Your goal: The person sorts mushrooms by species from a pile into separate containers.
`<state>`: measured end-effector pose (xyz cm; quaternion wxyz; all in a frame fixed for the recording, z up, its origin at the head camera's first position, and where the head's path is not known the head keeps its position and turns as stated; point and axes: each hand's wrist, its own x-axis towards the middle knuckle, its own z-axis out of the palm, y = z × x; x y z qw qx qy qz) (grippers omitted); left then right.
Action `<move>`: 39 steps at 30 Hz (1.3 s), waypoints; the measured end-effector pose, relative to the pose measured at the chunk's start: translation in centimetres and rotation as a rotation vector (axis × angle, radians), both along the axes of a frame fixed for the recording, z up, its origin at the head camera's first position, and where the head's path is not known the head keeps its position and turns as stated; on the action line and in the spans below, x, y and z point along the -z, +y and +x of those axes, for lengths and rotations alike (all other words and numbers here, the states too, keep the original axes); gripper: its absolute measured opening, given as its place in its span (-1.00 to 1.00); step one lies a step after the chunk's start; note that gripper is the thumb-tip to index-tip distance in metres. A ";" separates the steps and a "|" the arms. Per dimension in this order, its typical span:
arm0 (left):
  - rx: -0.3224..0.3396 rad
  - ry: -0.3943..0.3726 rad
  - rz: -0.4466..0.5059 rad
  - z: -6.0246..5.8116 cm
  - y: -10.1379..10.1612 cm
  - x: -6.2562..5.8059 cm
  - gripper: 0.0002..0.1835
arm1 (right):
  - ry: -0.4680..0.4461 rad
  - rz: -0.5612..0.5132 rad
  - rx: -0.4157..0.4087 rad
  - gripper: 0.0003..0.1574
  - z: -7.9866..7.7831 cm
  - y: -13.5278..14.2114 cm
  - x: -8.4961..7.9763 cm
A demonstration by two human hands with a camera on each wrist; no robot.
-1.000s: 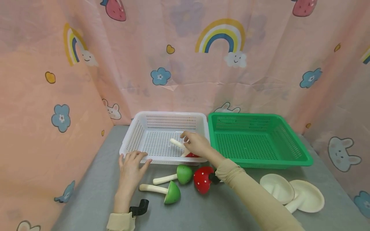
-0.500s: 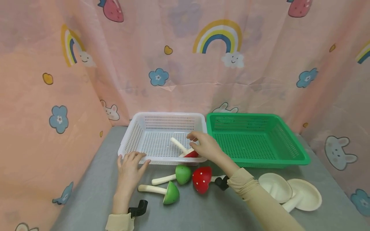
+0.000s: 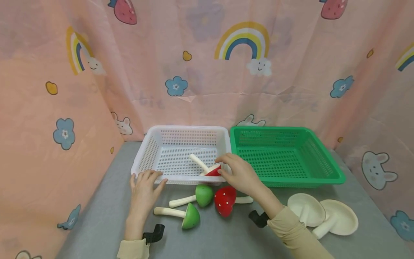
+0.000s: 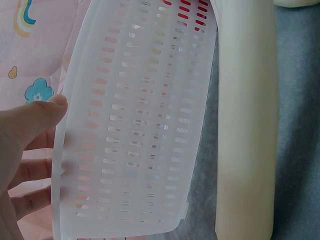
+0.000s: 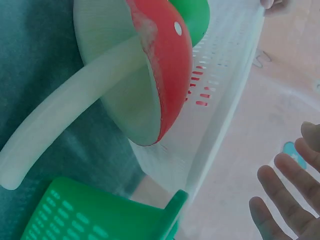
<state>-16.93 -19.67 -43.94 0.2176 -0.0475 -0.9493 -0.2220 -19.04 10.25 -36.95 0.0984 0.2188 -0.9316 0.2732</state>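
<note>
My left hand (image 3: pixel 144 190) holds the front rim of the white plastic basket (image 3: pixel 181 178). In the left wrist view its thumb lies on the near side of the rim and its fingers (image 4: pixel 32 172) are behind it. Inside the basket, at the front right, rests a red-capped toy mushroom (image 3: pixel 213 171) with a white stem. My right hand (image 3: pixel 240 172) hovers by the basket's right front corner, fingers apart and holding nothing. Below it a red toy mushroom (image 3: pixel 225 201) with white dots lies on the table; the right wrist view shows its stem and cap underside close up.
Two green-capped toy mushrooms (image 3: pixel 203 195) lie in front of the white basket. A green basket (image 3: pixel 275 176) stands right beside it. Two cream, wide-capped toy mushrooms (image 3: pixel 339 217) lie at the front right of the grey table (image 3: pixel 226 237). A pink printed curtain (image 3: pixel 145 54) hangs behind.
My right hand has let go of the red mushroom inside the white basket and moved back to the right and toward me. The left hand keeps its place on the rim.
</note>
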 end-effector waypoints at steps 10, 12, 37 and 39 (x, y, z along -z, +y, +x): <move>0.005 0.008 0.001 0.0 0.0 0.0 -0.69 | 0.147 0.047 -0.015 -0.59 2.6 0.8 0.3; 0.006 0.007 0.000 0.0 0.0 0.0 -0.68 | 0.198 0.038 -0.024 -0.59 3.2 1.0 0.5; 0.007 -0.005 0.003 0.2 0.0 -0.1 -0.68 | 0.331 0.172 -0.050 -0.51 5.9 1.5 5.6; 0.006 -0.010 0.003 0.1 0.0 -0.1 -0.68 | 0.319 0.196 -0.049 -0.48 5.9 1.6 5.9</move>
